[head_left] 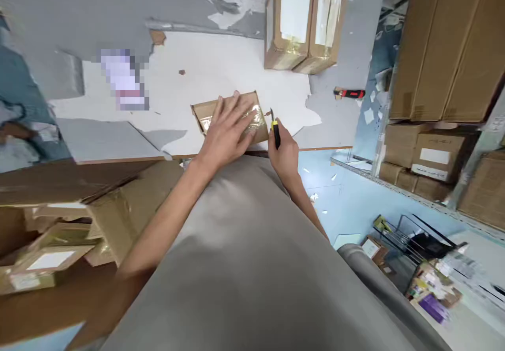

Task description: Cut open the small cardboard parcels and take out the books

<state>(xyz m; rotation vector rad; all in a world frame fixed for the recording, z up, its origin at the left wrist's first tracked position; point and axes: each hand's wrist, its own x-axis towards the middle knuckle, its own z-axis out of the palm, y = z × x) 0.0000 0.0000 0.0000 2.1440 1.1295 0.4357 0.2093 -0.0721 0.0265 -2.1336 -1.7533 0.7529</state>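
Note:
A small brown cardboard box [258, 124] with shiny clear tape lies on the white worn patch of the table, close to its front edge. Across the top of it rests my left hand [229, 127], fingers stretched out and pressing flat. My right hand [284, 153] is wrapped round a black and yellow utility knife [275, 132], just right of the box. The knife's blade points away from me, beside the box's right edge and apart from it. Part of the box is hidden under my left hand.
Two taped cartons [290, 19] with white labels stand at the table's back right. A red and black tool [351, 93] lies near the right edge. A blurred-out item [124, 80] is on the left. Shelves hold large boxes [445, 46] at right; an open carton [118, 219] sits at lower left.

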